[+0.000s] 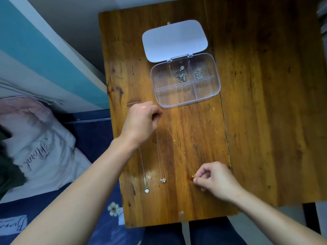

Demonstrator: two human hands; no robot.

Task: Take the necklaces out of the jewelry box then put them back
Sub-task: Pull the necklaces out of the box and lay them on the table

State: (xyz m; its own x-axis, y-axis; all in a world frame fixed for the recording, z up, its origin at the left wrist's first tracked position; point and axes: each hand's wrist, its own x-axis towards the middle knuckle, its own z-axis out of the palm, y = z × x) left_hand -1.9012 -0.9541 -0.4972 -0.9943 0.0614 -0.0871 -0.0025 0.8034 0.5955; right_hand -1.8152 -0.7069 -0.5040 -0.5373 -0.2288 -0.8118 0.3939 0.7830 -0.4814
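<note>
Overhead, thin gold chain (178, 149) taut between left grip (141, 121) and right grip (215, 179), both pinching its ends.

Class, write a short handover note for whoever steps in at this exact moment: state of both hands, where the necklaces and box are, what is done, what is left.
Left hand pinches the top of the gold necklace; right hand pinches its pendant end, chain stretched over the table.
Two silver necklaces lie straight on the table, left of it.
Jewelry box open; two compartments hold bunched chains.
Done: three necklaces out.
Left: remaining two out, then all back.
</note>
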